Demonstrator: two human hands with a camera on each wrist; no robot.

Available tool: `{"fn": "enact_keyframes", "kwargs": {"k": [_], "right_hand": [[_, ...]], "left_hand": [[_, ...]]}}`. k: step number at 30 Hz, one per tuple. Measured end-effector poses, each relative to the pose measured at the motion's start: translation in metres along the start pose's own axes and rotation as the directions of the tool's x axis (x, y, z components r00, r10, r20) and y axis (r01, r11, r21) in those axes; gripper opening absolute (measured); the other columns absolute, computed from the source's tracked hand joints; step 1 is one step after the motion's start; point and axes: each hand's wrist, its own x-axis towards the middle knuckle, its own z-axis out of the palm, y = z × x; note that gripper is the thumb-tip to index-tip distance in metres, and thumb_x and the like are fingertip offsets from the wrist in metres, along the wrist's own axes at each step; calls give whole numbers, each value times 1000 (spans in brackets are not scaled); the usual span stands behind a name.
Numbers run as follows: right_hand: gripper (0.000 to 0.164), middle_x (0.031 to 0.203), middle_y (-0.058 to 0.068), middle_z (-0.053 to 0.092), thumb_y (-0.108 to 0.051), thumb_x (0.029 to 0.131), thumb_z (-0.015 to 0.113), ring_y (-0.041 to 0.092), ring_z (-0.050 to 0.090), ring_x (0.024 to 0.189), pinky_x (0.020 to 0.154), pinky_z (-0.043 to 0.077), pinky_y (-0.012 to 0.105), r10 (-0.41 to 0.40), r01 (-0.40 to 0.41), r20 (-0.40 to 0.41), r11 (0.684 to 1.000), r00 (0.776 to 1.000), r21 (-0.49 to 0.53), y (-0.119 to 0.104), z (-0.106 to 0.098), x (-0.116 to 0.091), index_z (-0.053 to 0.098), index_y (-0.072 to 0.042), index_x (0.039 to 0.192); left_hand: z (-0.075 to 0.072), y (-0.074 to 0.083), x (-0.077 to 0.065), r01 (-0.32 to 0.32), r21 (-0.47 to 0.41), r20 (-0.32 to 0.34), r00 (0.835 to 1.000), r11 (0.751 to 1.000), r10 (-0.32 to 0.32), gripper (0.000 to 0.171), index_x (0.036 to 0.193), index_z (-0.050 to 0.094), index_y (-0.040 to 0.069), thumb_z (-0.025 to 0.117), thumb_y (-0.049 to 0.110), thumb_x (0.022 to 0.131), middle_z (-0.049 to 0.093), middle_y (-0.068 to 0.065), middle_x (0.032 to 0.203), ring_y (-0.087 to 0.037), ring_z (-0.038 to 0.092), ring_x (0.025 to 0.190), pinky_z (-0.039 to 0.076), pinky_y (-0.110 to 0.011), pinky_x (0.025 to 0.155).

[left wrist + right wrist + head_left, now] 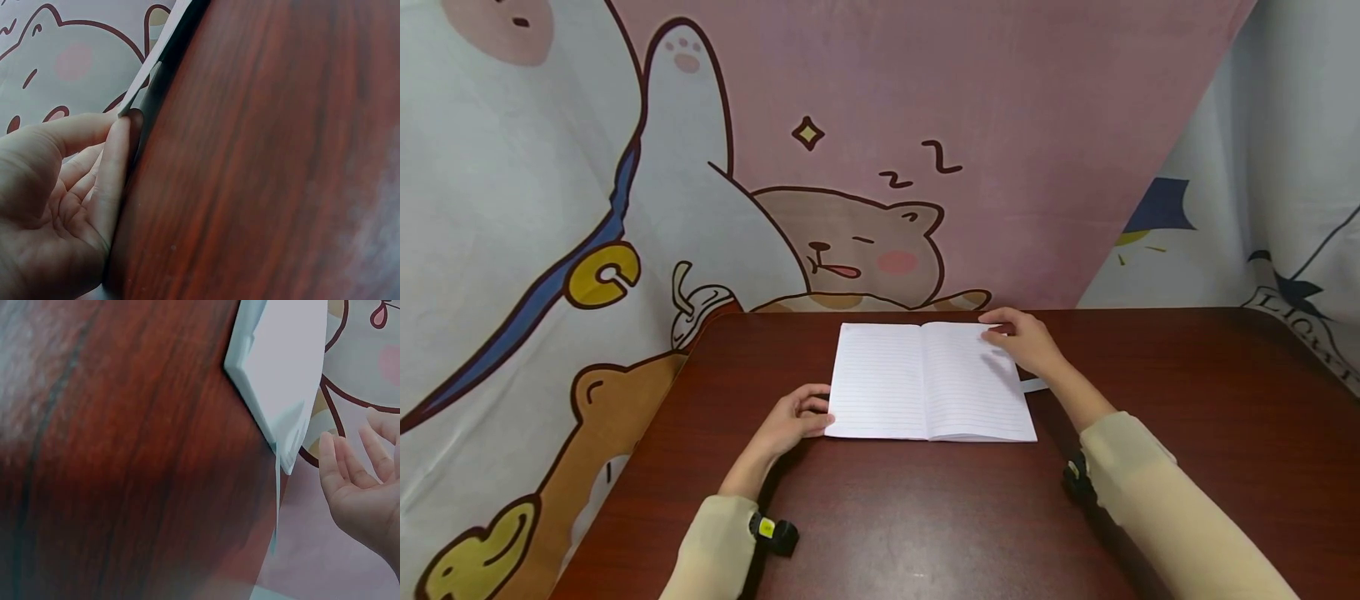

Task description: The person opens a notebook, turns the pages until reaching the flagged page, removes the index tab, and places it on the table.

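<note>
An open notebook [880,383] with lined white pages lies on the table, its two pages facing up. My left hand [790,423] pinches its left edge between thumb and fingers. In the left wrist view that edge [155,57] is tilted up a little off the tabletop, with the thumb [87,131] on top. Over the notebook's upper right corner hovers my right hand [1028,343]. The right wrist view shows its fingers [351,469] loosely bent, apart from the pages [289,356] and holding nothing. A thin pale strip [1034,385] sticks out past the notebook's right edge.
The dark reddish-brown wooden table [917,525] extends around the notebook. Behind it hangs a cartoon-printed cloth [1037,167] that meets the table's back edge. A black wrist device [782,537] is strapped at the left sleeve, another [1077,480] at the right.
</note>
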Motion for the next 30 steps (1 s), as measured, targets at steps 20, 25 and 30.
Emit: {"fn": "enact_keyframes", "kwargs": {"k": [20, 25, 30], "right_hand": [[37, 139, 26, 55, -15, 102, 55, 41, 55, 125, 98, 50, 52, 91, -91, -5, 996, 996, -5, 12, -1, -3, 55, 3, 134], [37, 141, 27, 54, -14, 102, 53, 42, 54, 127, 100, 50, 52, 114, -114, 1, 993, 994, -6, 14, -1, -4, 53, 3, 135], [37, 142, 28, 51, -10, 102, 50, 43, 52, 128, 101, 50, 52, 127, -127, 21, 992, 992, -9, 16, -1, -5, 52, 4, 136]], "left_hand": [[0, 0, 0, -4, 1, 6, 1000, 1000, 4, 50, 139, 50, -1, 67, 5, 92, 64, -23, 117, -9, 65, 88, 58, -28, 80], [0, 0, 0, -4, 3, 5, 1000, 1000, 4, 50, 139, 50, -1, 68, 5, 92, 64, -23, 117, -10, 65, 88, 58, -27, 80], [0, 0, 0, -6, 4, 7, 1000, 1000, 6, 50, 139, 50, -1, 68, 6, 93, 65, -22, 117, -10, 65, 88, 58, -28, 80]]}}
